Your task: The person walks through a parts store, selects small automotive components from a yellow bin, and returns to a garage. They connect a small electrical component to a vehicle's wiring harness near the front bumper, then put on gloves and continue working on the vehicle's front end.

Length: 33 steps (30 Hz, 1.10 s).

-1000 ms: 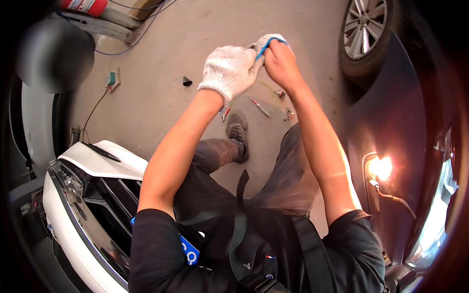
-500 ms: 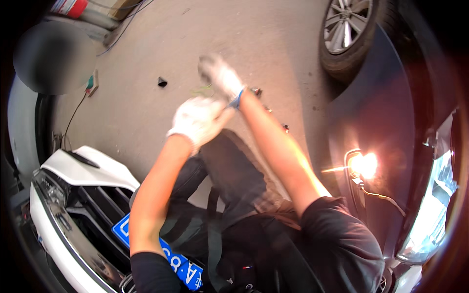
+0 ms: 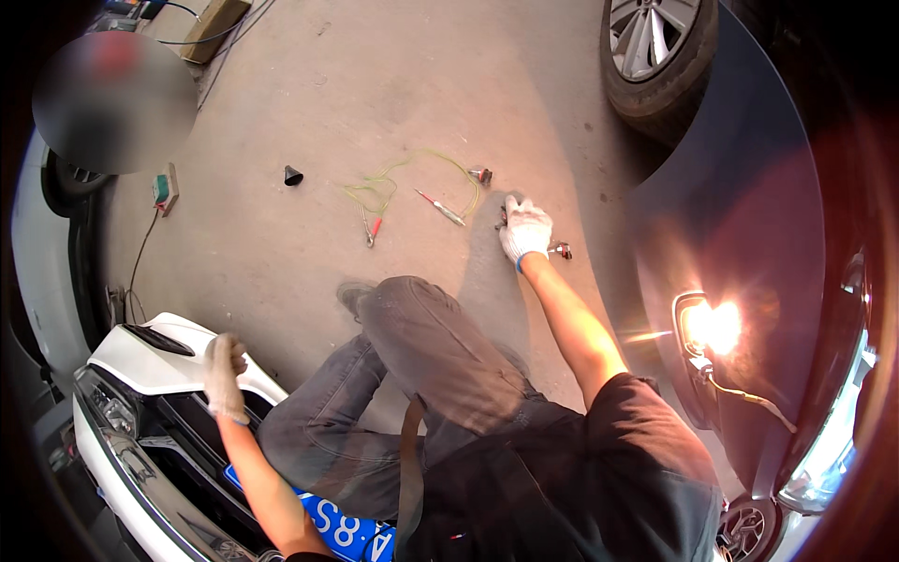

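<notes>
My right hand (image 3: 526,231), in a white knit glove with a blue cuff, reaches down to the floor. Its fingers are bent around a small dark part that they mostly hide. Close by lie two small silver-and-dark parts that look like bulb sockets, one beyond the hand (image 3: 482,175) and one beside the wrist (image 3: 562,250). A test pen (image 3: 440,207) with a thin yellow-green wire (image 3: 376,181) and a red-sleeved clip (image 3: 375,230) rests to their left. My left hand (image 3: 225,375), also gloved, is raised over the white bumper (image 3: 169,342); its fingers are smeared by motion.
A lit work lamp (image 3: 709,328) hangs on the dark car panel (image 3: 740,206) at the right. A wheel (image 3: 660,56) stands at the far right. A black cone (image 3: 293,175) and a green box with a cord (image 3: 165,190) are on the floor. My bent knees (image 3: 421,328) are between my arms.
My hands were together over the floor and have parted. The right moved right and down to the small parts; the left swung back left over the bumper. The test pen and wire now show plainly.
</notes>
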Tool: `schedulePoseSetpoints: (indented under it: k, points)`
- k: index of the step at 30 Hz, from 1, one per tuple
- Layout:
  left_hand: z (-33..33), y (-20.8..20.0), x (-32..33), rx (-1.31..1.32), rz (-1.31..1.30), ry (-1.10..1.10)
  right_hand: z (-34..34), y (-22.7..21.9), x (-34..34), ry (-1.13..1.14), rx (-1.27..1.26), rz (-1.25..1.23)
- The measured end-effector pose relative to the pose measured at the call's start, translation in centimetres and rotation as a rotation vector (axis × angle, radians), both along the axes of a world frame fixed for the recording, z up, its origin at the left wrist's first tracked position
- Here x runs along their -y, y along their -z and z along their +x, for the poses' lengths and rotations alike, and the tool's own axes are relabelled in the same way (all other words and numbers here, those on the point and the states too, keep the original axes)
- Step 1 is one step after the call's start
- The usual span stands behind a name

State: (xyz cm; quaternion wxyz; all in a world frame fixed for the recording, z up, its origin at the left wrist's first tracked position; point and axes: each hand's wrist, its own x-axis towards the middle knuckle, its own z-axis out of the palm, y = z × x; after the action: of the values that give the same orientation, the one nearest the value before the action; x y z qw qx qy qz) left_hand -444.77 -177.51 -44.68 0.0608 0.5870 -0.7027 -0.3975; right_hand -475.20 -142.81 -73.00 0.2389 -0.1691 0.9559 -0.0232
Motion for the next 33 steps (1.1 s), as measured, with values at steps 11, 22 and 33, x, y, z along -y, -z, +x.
schedulePoseSetpoints:
  k: [11,22,33]
  points:
    - [-3.0,-1.6,0.7,0.085,0.055,0.22,-5.4,2.2,5.2,0.147,-0.018,-0.265]
    - [-3.5,-1.3,0.4,0.206,0.051,0.305,-6.9,3.2,9.5,0.229,0.031,-0.303]
    - [-1.9,-1.3,1.3,0.086,0.162,0.209,5.4,5.3,16.3,0.176,0.33,-0.651]
